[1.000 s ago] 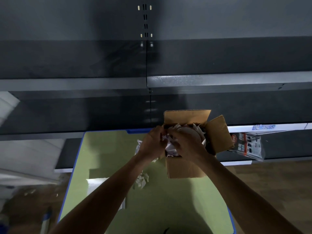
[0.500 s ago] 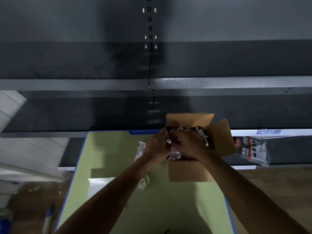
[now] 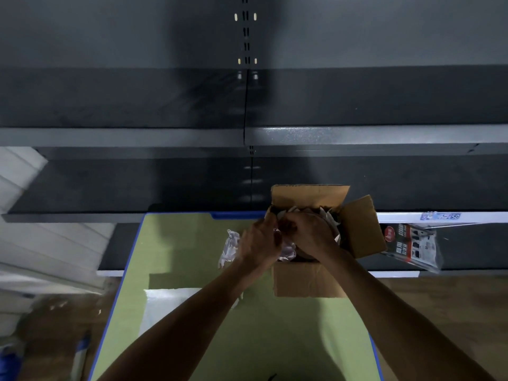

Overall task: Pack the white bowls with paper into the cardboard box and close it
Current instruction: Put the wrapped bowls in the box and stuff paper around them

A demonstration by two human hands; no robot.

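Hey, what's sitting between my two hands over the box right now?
Head view: crumpled white paper, which the left hand and right hand both grip over the open cardboard box.

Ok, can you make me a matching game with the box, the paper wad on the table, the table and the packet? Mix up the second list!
Things:
1. box
2. paper wad
3. table
4. packet

Clues:
a. green top, blue edge
b. brown, flaps open
c. off the table, right of the box
d. white and crumpled, left of the box

Pairs: 1-b, 2-d, 3-a, 4-c
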